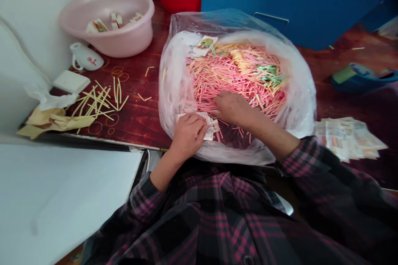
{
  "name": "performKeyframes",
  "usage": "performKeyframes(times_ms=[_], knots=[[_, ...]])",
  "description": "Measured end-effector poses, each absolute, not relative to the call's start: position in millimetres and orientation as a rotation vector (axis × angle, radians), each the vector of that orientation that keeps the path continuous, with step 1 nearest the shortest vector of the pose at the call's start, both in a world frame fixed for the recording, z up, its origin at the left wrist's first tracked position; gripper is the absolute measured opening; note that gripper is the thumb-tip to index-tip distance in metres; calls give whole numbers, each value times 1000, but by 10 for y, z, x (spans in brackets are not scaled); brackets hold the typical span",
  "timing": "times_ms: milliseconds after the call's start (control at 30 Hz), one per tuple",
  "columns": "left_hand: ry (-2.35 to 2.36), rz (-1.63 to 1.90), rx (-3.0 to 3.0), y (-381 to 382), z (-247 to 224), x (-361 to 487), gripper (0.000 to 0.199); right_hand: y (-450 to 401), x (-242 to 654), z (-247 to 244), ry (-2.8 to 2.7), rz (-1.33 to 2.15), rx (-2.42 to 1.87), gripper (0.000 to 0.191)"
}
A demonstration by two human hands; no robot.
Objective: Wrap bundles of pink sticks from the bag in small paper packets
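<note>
A clear plastic bag, its sides rolled outward, holds a heap of short, thin sticks, mostly pink with some yellow and green. At the heap's near edge, my right hand has its fingers curled down together among the pink sticks; its fingertips are partly hidden. My left hand is closed over a small printed packet at the bag's near left side. The packet lies partly under the fingers. A printed card packet rests at the heap's far left.
Left of the bag lie yellow sticks, rubber bands and a tipped white mug. Behind stand a pink basin and a red basin. More printed packets lie right, near a blue basket.
</note>
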State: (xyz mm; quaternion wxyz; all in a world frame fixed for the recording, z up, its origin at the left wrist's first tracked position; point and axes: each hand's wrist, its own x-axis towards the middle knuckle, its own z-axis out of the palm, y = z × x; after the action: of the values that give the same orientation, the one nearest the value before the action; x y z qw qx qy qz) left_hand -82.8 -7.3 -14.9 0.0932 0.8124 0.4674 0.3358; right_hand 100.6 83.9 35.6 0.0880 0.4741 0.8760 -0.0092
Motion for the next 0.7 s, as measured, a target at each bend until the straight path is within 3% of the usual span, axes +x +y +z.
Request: performKeyframes(times_ms=[267, 700], knots=[[1381, 956, 2365, -70, -165, -834, 24, 885, 952, 309, 2659, -59, 1352, 32], [1385, 933, 2317, -71, -148, -832, 21, 750, 811, 165, 2616, -24, 1514, 41]])
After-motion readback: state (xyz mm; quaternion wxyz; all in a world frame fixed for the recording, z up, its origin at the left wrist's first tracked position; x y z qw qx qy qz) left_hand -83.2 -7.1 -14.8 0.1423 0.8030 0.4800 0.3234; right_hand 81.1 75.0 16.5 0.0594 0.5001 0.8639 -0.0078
